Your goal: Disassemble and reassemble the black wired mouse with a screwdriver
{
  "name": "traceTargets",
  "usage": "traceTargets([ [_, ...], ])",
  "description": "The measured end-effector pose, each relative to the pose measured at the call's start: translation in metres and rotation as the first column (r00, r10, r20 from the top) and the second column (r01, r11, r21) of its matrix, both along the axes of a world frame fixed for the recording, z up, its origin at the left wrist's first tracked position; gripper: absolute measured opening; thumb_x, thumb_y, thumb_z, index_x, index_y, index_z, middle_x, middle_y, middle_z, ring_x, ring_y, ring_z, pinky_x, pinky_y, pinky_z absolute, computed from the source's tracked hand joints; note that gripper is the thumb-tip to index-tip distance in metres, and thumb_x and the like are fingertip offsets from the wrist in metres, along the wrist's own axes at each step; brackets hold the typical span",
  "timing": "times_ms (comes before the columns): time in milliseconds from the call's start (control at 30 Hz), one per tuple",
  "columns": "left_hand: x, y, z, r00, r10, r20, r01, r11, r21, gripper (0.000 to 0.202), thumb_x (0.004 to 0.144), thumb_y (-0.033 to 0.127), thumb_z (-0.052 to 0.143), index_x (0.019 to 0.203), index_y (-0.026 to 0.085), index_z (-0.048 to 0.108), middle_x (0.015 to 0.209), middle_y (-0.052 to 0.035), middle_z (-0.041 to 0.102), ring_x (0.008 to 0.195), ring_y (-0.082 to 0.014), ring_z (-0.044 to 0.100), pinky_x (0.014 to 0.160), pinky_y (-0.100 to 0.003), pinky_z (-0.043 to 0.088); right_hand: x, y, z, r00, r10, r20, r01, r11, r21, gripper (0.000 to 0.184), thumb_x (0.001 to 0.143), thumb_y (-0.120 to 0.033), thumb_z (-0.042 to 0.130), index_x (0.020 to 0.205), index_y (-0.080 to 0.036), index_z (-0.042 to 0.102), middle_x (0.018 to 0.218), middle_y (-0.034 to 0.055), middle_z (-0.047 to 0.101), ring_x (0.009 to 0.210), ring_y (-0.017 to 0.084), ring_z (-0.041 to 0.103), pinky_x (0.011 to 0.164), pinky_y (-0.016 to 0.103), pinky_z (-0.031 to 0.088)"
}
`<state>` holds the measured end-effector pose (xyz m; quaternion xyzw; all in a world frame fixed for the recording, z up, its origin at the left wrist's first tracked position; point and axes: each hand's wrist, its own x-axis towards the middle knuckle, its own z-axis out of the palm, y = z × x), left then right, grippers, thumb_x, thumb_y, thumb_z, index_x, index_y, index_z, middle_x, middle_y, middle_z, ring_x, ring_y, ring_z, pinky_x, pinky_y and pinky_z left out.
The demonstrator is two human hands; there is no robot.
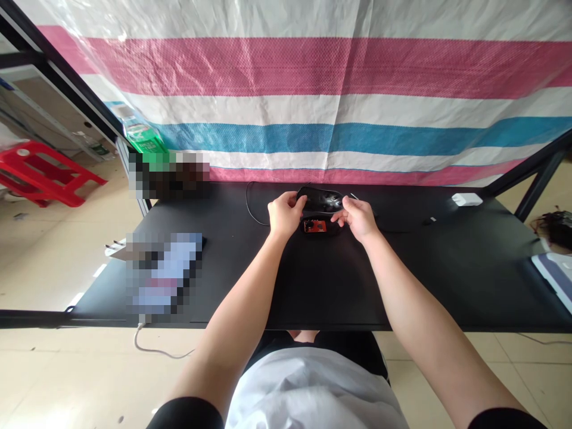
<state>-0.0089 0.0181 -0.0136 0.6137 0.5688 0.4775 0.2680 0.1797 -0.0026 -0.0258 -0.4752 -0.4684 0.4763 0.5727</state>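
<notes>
Spanning abt. L–R in its long axis, the black shell (319, 201) was held nr. frame ctr., its L end pinched by the L hand (286, 214), its R end met by the R hand (358, 218), tho whether firmly gripped there couldn't be told. Just below it in the frame, the red board (315, 226) was seated in a black base (333, 227) on the table (339, 271), approx. midway betw. both hands, neither clearly nearer.

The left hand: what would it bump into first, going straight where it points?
The black cover, which the left hand pinches at one end; past that, perhaps the striped sheet, though depth is unclear.
</notes>
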Motion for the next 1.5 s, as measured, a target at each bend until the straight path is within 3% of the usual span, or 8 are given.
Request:
traceTargets([
  [233, 0.003, -0.003, -0.002, 0.995, 0.039, -0.093, -0.029, 0.994, 0.106, 0.031, 0.087, 0.039, 0.060, 0.107, 0.019, 0.073, 0.073, -0.0008, 0.069, 0.064, -0.0140, 0.063, 0.073, -0.025, 0.049, 0.003, 0.003, -0.006, 0.993, -0.036, 0.117, 0.033, 0.999, 0.028, 0.063, 0.065, -0.083, 0.062, 0.057, -0.022, 0.046, 0.047, 0.0005, 0.057, 0.036, 0.011, 0.048, 0.034, 0.026, 0.034],
  [433, 0.004, -0.003, -0.002, 0.995, 0.047, -0.087, -0.032, 0.986, 0.162, 0.034, 0.090, 0.034, 0.052, 0.109, 0.017, 0.075, 0.082, -0.0038, 0.068, 0.067, -0.0123, 0.062, 0.074, -0.023, 0.049, 0.001, 0.003, -0.007, 0.992, -0.074, 0.100, 0.073, 0.997, 0.016, 0.063, 0.067, -0.085, 0.058, 0.062, -0.023, 0.045, 0.050, 0.0006, 0.059, 0.037, 0.012, 0.050, 0.033, 0.025, 0.033],
  [633, 0.002, -0.001, -0.001, 0.994, -0.086, 0.069, 0.087, 0.996, -0.008, 0.030, 0.088, 0.030, 0.051, 0.098, 0.017, 0.075, 0.050, 0.0036, 0.055, 0.048, -0.0105, 0.053, 0.054, -0.023, 0.045, 0.001, 0.004, -0.010, 0.989, -0.124, 0.082, 0.123, 0.992, 0.018, 0.063, 0.067, -0.084, 0.058, 0.059, -0.023, 0.045, 0.043, -0.0017, 0.052, 0.032, 0.010, 0.044, 0.031, 0.024, 0.029],
  [800, 0.004, -0.001, 0.001, 0.917, -0.161, 0.364, 0.236, 0.957, -0.172, 0.041, 0.082, 0.029, 0.057, 0.119, 0.013, 0.064, 0.065, -0.0011, 0.069, 0.037, -0.0087, 0.051, 0.040, -0.022, 0.041, 0.001, 0.004, -0.008, 0.992, -0.123, 0.039, 0.122, 0.992, 0.013, 0.059, 0.064, -0.078, 0.068, 0.062, -0.022, 0.049, 0.045, -0.0030, 0.053, 0.034, 0.009, 0.043, 0.032, 0.023, 0.029],
  [967, 0.005, 0.001, -0.001, 0.760, -0.199, 0.618, 0.334, 0.936, -0.109, 0.035, 0.076, 0.035, 0.063, 0.103, 0.014, 0.061, 0.080, -0.0057, 0.072, 0.056, -0.0154, 0.068, 0.047, -0.023, 0.049, 0.002, 0.003, -0.003, 0.998, -0.039, -0.040, 0.039, 0.999, 0.004, 0.059, 0.065, -0.068, 0.074, 0.101, -0.023, 0.064, 0.076, 0.0017, 0.069, 0.054, 0.013, 0.061, 0.038, 0.022, 0.039],
  [1100, 0.006, 0.007, -0.007, 0.689, -0.186, 0.701, 0.330, 0.941, -0.074, 0.031, 0.071, 0.041, 0.072, 0.085, 0.017, 0.056, 0.070, -0.0001, 0.065, 0.061, -0.0153, 0.067, 0.050, -0.024, 0.051, 0.003, 0.003, -0.004, 0.997, -0.002, -0.077, 0.007, 0.998, 0.059, 0.047, 0.067, -0.055, 0.077, 0.101, -0.023, 0.066, 0.079, 0.0004, 0.065, 0.060, 0.014, 0.064, 0.040, 0.023, 0.042],
  [1333, 0.005, 0.012, -0.016, 0.610, -0.256, 0.750, 0.385, 0.923, 0.002, 0.058, 0.061, 0.027, 0.081, 0.112, 0.021, 0.054, 0.077, 0.0009, 0.069, 0.078, -0.0183, 0.069, 0.070, -0.032, 0.057, 0.003, 0.003, -0.004, 0.994, 0.012, -0.107, -0.001, 0.995, 0.096, 0.048, 0.066, -0.035, 0.077, 0.110, -0.027, 0.059, 0.084, -0.0015, 0.067, 0.067, 0.015, 0.063, 0.043, 0.023, 0.043],
  [1500, 0.004, 0.015, -0.020, 0.621, -0.300, 0.724, 0.392, 0.919, 0.045, 0.053, 0.061, 0.024, 0.081, 0.109, 0.019, 0.061, 0.095, -0.0048, 0.073, 0.092, -0.0211, 0.070, 0.080, -0.033, 0.055, 0.003, 0.004, -0.006, 0.994, -0.005, -0.108, 0.017, 0.993, 0.113, 0.045, 0.066, -0.033, 0.076, 0.109, -0.027, 0.061, 0.095, 0.0006, 0.068, 0.073, 0.015, 0.062, 0.046, 0.024, 0.044],
])
